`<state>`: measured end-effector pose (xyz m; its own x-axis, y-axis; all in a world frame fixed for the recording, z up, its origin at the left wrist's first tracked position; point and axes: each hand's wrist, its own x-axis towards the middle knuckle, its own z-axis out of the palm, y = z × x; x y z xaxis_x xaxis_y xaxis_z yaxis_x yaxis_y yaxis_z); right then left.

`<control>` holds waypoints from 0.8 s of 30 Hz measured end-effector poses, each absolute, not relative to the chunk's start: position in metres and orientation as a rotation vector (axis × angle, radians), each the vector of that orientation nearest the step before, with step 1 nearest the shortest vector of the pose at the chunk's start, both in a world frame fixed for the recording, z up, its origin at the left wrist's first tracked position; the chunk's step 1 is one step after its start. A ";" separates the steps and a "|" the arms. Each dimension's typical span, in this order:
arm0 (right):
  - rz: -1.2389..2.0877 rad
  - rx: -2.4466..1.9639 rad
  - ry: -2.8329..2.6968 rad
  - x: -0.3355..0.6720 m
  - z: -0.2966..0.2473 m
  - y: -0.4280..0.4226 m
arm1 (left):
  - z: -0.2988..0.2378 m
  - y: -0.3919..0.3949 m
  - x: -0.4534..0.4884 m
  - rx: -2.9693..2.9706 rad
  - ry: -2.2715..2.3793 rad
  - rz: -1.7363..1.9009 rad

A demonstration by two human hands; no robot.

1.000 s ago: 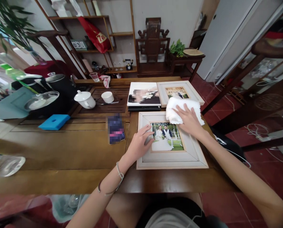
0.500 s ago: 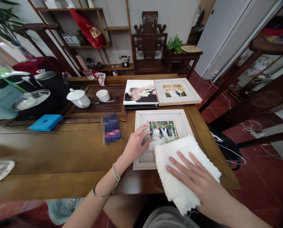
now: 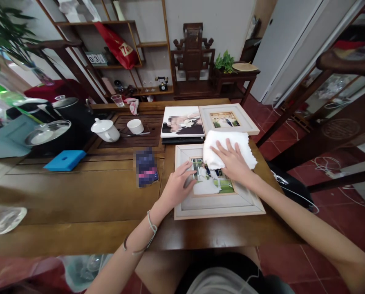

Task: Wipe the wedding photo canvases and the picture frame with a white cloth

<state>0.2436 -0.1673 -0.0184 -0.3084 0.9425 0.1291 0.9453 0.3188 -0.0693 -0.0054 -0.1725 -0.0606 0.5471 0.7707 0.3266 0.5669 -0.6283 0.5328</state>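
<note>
A pale wooden picture frame with a photo of two people lies face up by the table's near edge. My left hand rests on its left side, fingers loosely extended over the border and the photo's edge. My right hand lies flat with fingers spread on a white cloth, pressing it against the frame's upper right. The cloth is bunched and hides that corner and part of the photo.
Behind lie another framed photo and a white-edged photo panel. To the left are a phone, a lidded white teapot, a white cup, a blue block and a glass-lidded pot.
My right hand has carried the cloth forward, from the frame's lower right corner to its upper right. More of the lower frame shows now. My left hand stays in place on the frame.
</note>
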 end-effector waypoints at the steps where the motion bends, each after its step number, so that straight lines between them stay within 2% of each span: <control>1: 0.013 -1.745 -2.478 0.238 -0.017 -0.174 | -0.061 -0.172 -0.005 2.419 1.095 0.781; 8: 0.517 -1.594 -2.742 0.223 0.003 -0.298 | -0.065 -0.171 -0.005 2.409 1.055 0.838; 12: 0.474 -1.512 -2.717 0.220 0.004 -0.341 | -0.065 -0.170 -0.006 2.411 1.034 0.851; 16: 0.339 -1.559 -2.600 0.218 -0.014 -0.322 | -0.064 -0.171 -0.006 2.424 1.051 0.818; 24: 0.224 -1.715 -2.439 0.233 -0.021 -0.201 | -0.065 -0.171 -0.006 2.426 1.057 0.818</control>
<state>0.2328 -0.2011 -0.0213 -0.3345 0.9416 0.0374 0.9191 0.3347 -0.2080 -0.0059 -0.1711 -0.0646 0.5501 0.7531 0.3609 0.5383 -0.6502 0.5361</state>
